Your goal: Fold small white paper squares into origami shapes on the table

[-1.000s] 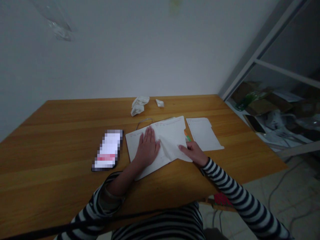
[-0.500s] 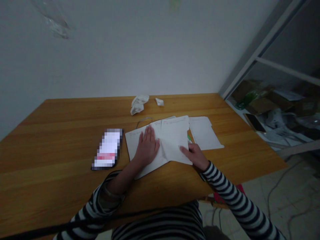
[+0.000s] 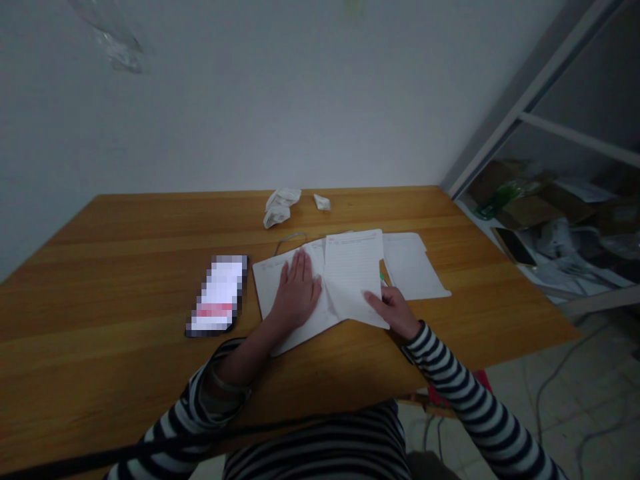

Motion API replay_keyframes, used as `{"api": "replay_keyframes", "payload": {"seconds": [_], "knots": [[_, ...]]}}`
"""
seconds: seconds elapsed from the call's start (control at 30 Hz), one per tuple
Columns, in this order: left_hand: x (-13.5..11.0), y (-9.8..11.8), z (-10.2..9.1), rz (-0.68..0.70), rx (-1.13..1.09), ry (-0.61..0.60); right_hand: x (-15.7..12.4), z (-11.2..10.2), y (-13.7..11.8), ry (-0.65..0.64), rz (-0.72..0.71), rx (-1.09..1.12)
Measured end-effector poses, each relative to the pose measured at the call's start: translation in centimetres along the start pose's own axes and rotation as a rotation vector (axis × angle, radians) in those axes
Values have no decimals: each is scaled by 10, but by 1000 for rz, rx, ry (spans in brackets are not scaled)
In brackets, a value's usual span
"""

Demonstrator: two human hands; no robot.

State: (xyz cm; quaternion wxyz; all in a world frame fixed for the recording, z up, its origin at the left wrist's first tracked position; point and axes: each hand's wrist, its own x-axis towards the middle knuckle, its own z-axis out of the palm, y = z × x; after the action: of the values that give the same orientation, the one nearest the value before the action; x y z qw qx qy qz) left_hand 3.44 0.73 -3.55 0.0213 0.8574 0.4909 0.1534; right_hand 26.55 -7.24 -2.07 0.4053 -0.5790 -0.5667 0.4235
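Note:
An open notebook (image 3: 267, 293) lies slightly turned on the wooden table. My left hand (image 3: 297, 293) rests flat on its left page, fingers stretched out and pointing away from me. A lined paper page (image 3: 353, 267) stands out at the notebook's right side, creased near its lower left. My right hand (image 3: 395, 310) pinches this page at its lower right edge, thumb on top and fingers underneath. Whether the page is still joined to the notebook along its whole left edge, I cannot tell. Partly under it, a loose white sheet (image 3: 415, 267) with an uneven right edge lies flat.
A phone (image 3: 217, 293) with a lit, blurred screen lies left of the notebook. Crumpled paper (image 3: 280, 207) and a smaller paper scrap (image 3: 323, 202) lie near the wall. A small green and white item (image 3: 383, 279) shows beside the page. Cluttered shelving (image 3: 550, 207) stands at right.
The lined page has shifted slightly, and its upper left edge shows more distinctly against the notebook. Both hands keep nearly the same places. The whole view has moved a little.

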Motion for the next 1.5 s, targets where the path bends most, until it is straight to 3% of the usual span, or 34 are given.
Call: {"api": "replay_keyframes", "payload": {"seconds": [0.47, 0.67, 0.97, 1.17, 1.33, 1.5], "knots": [[1, 0, 0, -5, 14, -12, 3, -2, 4, -76, -31, 38], [0, 0, 1, 1, 12, -2, 2, -8, 10, 10, 20, 92], [0, 0, 0, 5, 18, -7, -1, -10, 6, 37, 95, 207], [0, 1, -2, -7, 26, -16, -8, -22, -7, -204, 169, 251], [0, 0, -1, -2, 15, 7, -3, -21, 2, -93, 177, 341], [0, -1, 1, 7, 5, 16, -1, -21, 14, -161, 127, 314]]}}
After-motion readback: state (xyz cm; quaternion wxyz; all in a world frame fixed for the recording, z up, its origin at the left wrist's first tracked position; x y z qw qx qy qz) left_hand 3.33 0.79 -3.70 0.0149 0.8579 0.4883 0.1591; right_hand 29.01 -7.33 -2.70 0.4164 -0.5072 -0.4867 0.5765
